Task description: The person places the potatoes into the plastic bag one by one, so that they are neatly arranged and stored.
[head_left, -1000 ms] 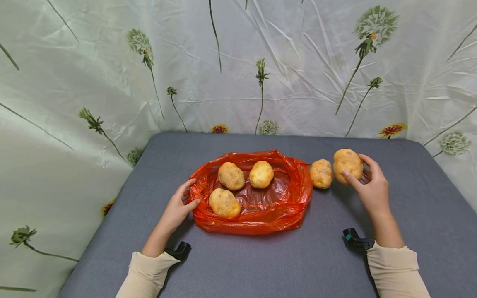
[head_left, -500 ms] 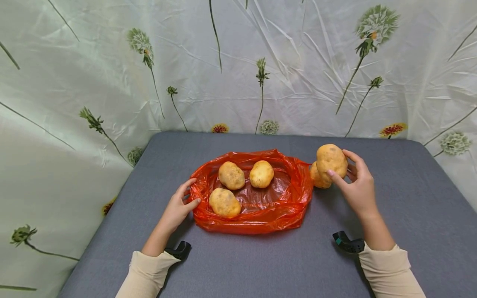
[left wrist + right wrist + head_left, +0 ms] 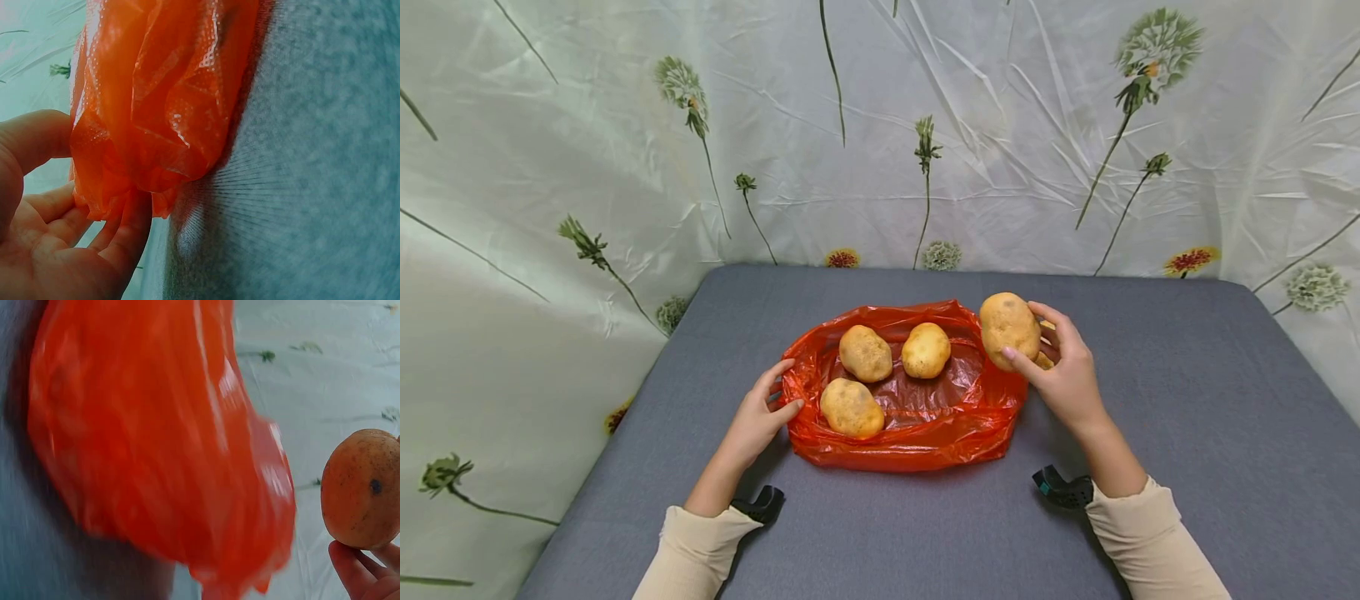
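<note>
A red plastic bag [image 3: 902, 456] lies on the table with its mouth spread wide. Inside it are three potatoes: one at the back left [image 3: 866, 354], one at the back right [image 3: 927, 351] and one at the front left [image 3: 852, 409]. My left hand [image 3: 758, 423] holds the bag's left end between thumb and fingers, seen closer in the left wrist view on the bag [image 3: 169, 106]. Over the bag's right rim, my right hand [image 3: 1066, 379] grips another potato [image 3: 1009, 330], which shows a dark spot in the right wrist view [image 3: 362, 487].
One more potato [image 3: 1044, 361] sits just right of the bag, mostly hidden behind my right hand. The grey table [image 3: 910, 533] meets a flower-patterned cloth [image 3: 880, 192] at its back and left. Black wrist devices [image 3: 1063, 488] sit on both wrists.
My right hand has carried its potato leftward, from the right of the loose potato to over the bag's right rim. My left hand and the bag have stayed put.
</note>
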`<action>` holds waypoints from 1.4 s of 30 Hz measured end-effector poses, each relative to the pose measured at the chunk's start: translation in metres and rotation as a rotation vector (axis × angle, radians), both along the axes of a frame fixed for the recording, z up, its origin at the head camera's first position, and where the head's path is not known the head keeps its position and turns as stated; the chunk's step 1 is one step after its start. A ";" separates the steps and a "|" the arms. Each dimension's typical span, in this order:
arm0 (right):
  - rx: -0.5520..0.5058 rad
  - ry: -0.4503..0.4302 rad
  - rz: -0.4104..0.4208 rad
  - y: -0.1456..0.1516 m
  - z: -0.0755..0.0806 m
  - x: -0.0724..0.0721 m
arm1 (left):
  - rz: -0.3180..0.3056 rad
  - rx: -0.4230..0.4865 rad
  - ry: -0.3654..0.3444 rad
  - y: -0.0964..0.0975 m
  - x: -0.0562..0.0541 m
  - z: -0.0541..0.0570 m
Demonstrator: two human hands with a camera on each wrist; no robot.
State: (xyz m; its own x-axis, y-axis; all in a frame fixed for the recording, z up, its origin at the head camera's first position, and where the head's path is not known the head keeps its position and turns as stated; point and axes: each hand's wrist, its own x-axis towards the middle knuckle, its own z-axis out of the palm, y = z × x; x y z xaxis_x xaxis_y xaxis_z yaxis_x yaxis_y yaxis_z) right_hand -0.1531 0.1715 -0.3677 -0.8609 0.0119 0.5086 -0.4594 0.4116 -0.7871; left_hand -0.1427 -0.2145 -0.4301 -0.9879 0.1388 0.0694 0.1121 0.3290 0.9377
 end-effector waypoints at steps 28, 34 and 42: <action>0.215 -0.100 0.370 -0.077 -0.048 -0.004 | 0.004 -0.003 0.006 0.005 0.006 0.012; 0.300 -0.129 0.391 -0.081 -0.050 -0.001 | 0.011 0.002 -0.012 0.013 0.013 0.031; 0.334 -0.205 0.420 -0.083 -0.054 -0.001 | 0.016 0.005 -0.015 0.013 0.013 0.032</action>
State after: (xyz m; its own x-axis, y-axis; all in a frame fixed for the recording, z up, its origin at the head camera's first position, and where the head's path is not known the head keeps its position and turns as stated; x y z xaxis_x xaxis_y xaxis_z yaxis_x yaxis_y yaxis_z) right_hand -0.1539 0.0881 -0.4215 -0.8384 -0.4853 0.2481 -0.4888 0.4680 -0.7362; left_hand -0.1299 -0.2011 -0.3986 -0.9908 0.1231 0.0554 0.0930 0.3257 0.9409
